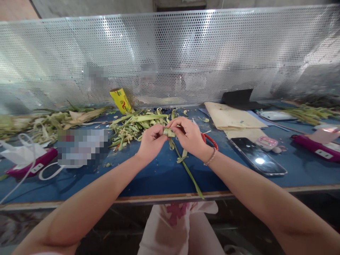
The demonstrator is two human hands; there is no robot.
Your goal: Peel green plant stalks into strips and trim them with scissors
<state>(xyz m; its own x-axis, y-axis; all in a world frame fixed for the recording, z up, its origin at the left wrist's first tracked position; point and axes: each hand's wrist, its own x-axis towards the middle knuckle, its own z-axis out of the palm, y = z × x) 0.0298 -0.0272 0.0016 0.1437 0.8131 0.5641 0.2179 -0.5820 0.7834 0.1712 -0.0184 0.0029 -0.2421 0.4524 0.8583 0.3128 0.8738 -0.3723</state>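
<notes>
Left hand (pixel 152 141) has its fingers curled in, pinching the left end of a small green folded leaf piece (pixel 169 132). Right hand (pixel 187 136) pinches the same piece from the other side, thumb and forefinger nearly meeting the left fingertips. Piece sits between both hands, over the middle of the blue desk (pixel 156 179). A long green strip (pixel 189 173) runs down from just below it toward me, tip reaching the desk's front edge. Beaded bracelet (pixel 210 157) on my right wrist.

Around it: loose leaf pile (pixel 138 124) just beyond and left of my left hand. Yellow tube (pixel 120 100) leans behind that pile, near the perforated metal screen (pixel 186 53). Red loop (pixel 212 139) shows beside my right hand, partly hidden by it. To the right: phone (pixel 257 156) lying flat, pink case (pixel 266 142) just beside it, brown paper (pixel 233 116) behind them. Purple power strips out on both sides, left one (pixel 50 156) with a white charger (pixel 22 154) on it, right one (pixel 305 144) beyond the phone.
</notes>
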